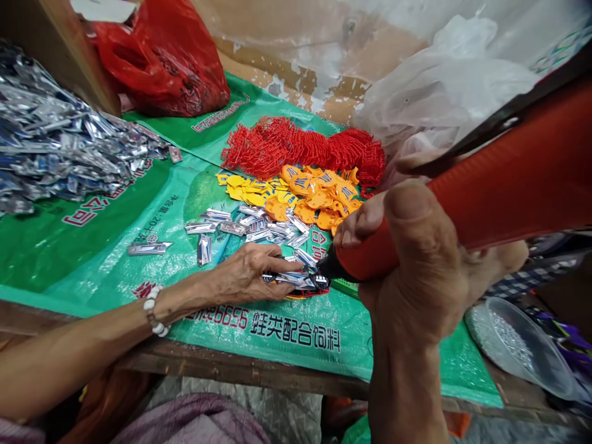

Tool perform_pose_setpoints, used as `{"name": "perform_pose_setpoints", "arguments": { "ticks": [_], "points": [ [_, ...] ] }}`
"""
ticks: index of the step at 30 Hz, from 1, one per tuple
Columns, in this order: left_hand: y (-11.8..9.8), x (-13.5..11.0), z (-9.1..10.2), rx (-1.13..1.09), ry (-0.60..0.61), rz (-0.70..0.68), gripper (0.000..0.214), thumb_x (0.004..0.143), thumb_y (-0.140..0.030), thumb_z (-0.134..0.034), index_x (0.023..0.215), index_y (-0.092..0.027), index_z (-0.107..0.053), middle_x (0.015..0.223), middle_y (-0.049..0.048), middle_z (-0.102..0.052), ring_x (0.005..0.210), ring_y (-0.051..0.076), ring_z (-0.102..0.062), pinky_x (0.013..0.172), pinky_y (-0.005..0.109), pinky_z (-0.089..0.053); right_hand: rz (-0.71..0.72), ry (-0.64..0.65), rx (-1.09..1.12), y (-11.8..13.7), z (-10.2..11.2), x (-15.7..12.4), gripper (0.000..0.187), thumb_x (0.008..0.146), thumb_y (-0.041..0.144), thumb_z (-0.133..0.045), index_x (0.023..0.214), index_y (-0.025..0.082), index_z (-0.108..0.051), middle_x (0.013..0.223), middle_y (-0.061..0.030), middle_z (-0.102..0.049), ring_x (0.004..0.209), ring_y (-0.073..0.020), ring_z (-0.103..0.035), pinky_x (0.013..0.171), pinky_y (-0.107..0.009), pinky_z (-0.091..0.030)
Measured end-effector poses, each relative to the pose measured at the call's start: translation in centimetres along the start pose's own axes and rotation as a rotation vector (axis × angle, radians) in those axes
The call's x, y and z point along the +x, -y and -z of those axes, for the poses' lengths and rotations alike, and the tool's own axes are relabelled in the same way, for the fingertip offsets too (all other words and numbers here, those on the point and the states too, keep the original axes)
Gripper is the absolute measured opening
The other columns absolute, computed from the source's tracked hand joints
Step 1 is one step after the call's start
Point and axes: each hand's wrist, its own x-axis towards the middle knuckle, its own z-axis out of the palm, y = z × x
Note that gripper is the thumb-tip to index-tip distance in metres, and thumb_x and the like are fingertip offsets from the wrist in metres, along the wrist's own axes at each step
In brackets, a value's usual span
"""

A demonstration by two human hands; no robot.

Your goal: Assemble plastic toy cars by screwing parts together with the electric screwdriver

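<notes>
My left hand pinches a small toy car with a silver top piece, black wheel-like ends and red and yellow edging below; its exact make is partly hidden by my fingers. Wrapped around a red electric screwdriver is my right hand, and the black tip of the tool touches or nearly touches the right end of the car. Just beyond my left hand lie loose silver pieces. Behind them are orange pieces, yellow pieces and a heap of red plastic frames.
A green printed sheet covers the wooden table. Many silver pieces are heaped at left, near a red plastic bag. Clear plastic bags stand at back right. A clear bowl of tiny metal parts sits at right.
</notes>
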Motion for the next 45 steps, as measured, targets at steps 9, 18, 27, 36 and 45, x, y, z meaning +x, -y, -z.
{"name": "perform_pose_setpoints", "arguments": {
  "ticks": [9, 18, 27, 36, 45],
  "points": [
    [-0.5, 0.3, 0.9, -0.317, 0.004, 0.389, 0.037, 0.085, -0.037, -0.062, 0.115, -0.018, -0.072, 0.081, 0.0033, -0.071, 0.067, 0.015, -0.062, 0.058, 0.023, -0.047, 0.092, -0.236, 0.292, 0.0, -0.4, 1.3, 0.018, 0.078, 0.035, -0.073, 0.09, 0.024, -0.066, 0.058, 0.0058, -0.05, 0.046, -0.0113, -0.049, 0.041, -0.026, -0.043],
    [1.0, 0.6, 1.3, -0.064, 0.001, 0.408, 0.046, 0.098, -0.04, -0.042, 0.073, -0.014, -0.071, 0.067, 0.0035, -0.066, 0.064, 0.016, -0.06, 0.06, 0.027, -0.048, 0.032, -0.233, 0.202, -1.7, 1.7, 2.6, 0.03, 0.066, 0.032, -0.084, 0.089, 0.02, -0.068, 0.062, 0.0047, -0.056, 0.047, -0.0115, -0.054, 0.044, -0.027, -0.049],
    [1.2, -1.2, 1.5, 0.246, 0.094, -0.069, 0.071, 0.088, -0.05, -0.065, 0.146, -0.019, -0.038, 0.144, 0.0168, -0.046, 0.131, 0.032, -0.045, 0.105, 0.053, -0.041, -0.025, -0.085, 0.087, -2.6, 2.8, 1.7, 0.03, 0.074, 0.034, -0.079, 0.097, 0.025, -0.061, 0.088, -0.0005, -0.067, 0.073, -0.0184, -0.066, 0.073, -0.038, -0.055],
    [0.1, -1.2, 1.9, -0.029, 0.053, 0.225, 0.071, 0.073, -0.034, -0.077, 0.136, -0.014, -0.052, 0.119, 0.0123, -0.066, 0.102, 0.027, -0.064, 0.087, 0.041, -0.053, 0.253, -0.297, -0.285, -4.3, 4.7, -3.3, 0.065, 0.073, 0.024, -0.079, 0.131, 0.033, -0.051, 0.122, -0.0039, -0.058, 0.111, -0.0226, -0.059, 0.1, -0.047, -0.046],
    [-1.4, -0.8, 2.6, -0.208, 0.276, 0.338, 0.043, 0.072, -0.031, -0.08, 0.112, -0.019, -0.07, 0.1, 0.0041, -0.07, 0.091, 0.024, -0.065, 0.079, 0.034, -0.052, 0.158, 0.456, -0.573, -7.0, 4.4, -8.8, 0.043, 0.088, 0.033, -0.063, 0.13, 0.026, -0.057, 0.127, -0.0091, -0.065, 0.117, -0.0248, -0.064, 0.094, -0.044, -0.058]
  ]
}}
